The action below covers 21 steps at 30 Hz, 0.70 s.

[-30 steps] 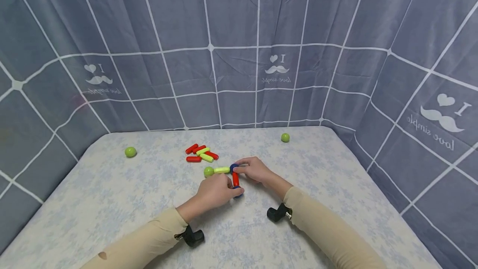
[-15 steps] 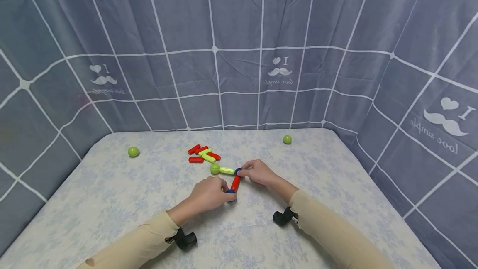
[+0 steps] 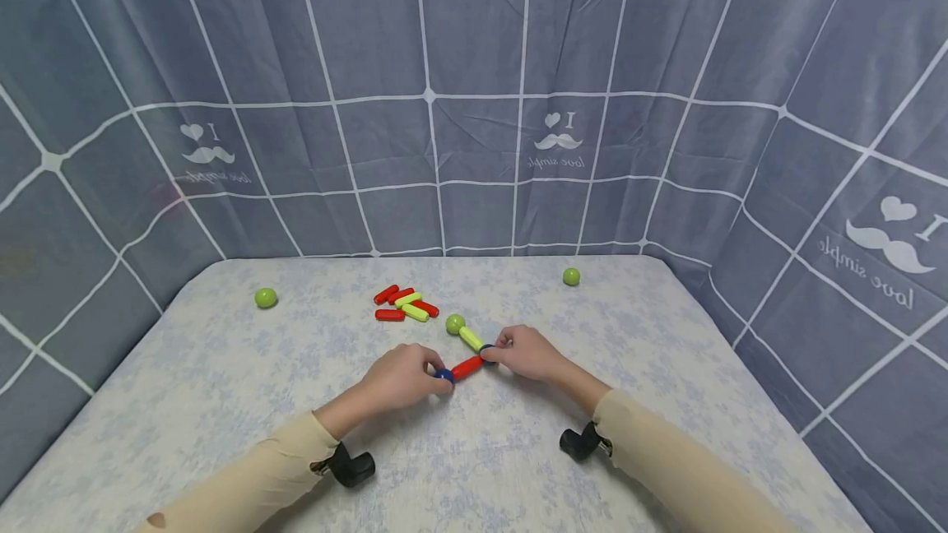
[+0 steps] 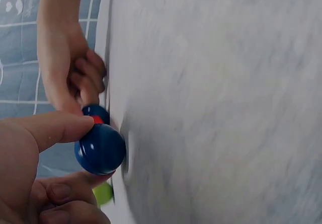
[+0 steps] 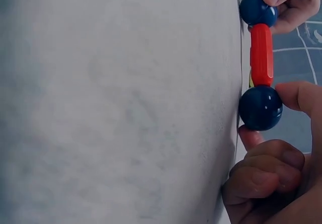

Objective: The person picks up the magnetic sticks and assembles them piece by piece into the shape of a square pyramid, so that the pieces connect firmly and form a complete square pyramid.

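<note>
A red rod point(image 3: 467, 367) joins two dark blue balls on the tabletop. The left hand point(image 3: 402, 378) pinches one blue ball point(image 4: 103, 149) between thumb and finger at the rod's left end. At the other end, the right hand point(image 3: 529, 354) grips the second blue ball point(image 5: 260, 108) the same way. From that second ball a yellow-green rod point(image 3: 471, 340) slants away to a green ball point(image 3: 455, 324). In the right wrist view the red rod point(image 5: 261, 54) stands straight between both blue balls.
Behind the hands lies a loose pile of several red and yellow-green rods point(image 3: 390, 315). One green ball point(image 3: 266, 298) sits at the left, another green ball point(image 3: 571, 276) at the back right. A checked grey curtain point(image 3: 474, 138) surrounds the patterned table point(image 3: 474, 467).
The joined pieces have turned: the red rod swung from pointing toward the person to slanting left. The left hand moved left with its blue ball; the green ball shifted right and away.
</note>
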### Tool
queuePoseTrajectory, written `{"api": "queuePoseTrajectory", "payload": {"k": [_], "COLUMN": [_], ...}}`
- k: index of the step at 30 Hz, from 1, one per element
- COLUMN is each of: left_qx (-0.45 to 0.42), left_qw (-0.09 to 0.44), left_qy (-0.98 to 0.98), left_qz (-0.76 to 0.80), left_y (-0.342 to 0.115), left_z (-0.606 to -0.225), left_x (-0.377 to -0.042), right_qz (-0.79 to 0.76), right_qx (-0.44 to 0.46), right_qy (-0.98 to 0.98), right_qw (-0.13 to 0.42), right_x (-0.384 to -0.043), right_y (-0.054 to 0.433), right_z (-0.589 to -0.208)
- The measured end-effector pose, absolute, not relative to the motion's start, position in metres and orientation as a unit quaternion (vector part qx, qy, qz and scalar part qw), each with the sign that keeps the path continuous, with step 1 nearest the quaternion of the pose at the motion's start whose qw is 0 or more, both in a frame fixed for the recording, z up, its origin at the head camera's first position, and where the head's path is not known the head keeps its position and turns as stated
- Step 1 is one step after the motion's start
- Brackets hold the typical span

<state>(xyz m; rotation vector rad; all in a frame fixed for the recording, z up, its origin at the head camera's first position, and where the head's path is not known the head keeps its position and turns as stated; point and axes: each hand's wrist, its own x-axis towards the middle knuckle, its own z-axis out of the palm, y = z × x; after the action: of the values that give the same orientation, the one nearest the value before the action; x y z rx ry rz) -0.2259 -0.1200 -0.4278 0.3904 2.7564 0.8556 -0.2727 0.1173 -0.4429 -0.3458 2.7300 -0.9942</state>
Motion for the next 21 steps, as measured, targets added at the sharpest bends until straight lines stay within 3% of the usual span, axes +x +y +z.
{"api": "queuePoseTrajectory", "payload": {"k": [21], "left_qx": [0.139], "left_qw": [0.152], "left_qy": [0.893], "left_qz": [0.399], "left_y": [-0.144], "left_z": [-0.434], "left_x": [-0.249], "right_qz": [-0.307], "right_qx": [-0.152], "right_qy": [0.933], "right_qw": [0.11], "right_x": [-0.259], "right_y": [0.126], "right_z": [-0.44]}}
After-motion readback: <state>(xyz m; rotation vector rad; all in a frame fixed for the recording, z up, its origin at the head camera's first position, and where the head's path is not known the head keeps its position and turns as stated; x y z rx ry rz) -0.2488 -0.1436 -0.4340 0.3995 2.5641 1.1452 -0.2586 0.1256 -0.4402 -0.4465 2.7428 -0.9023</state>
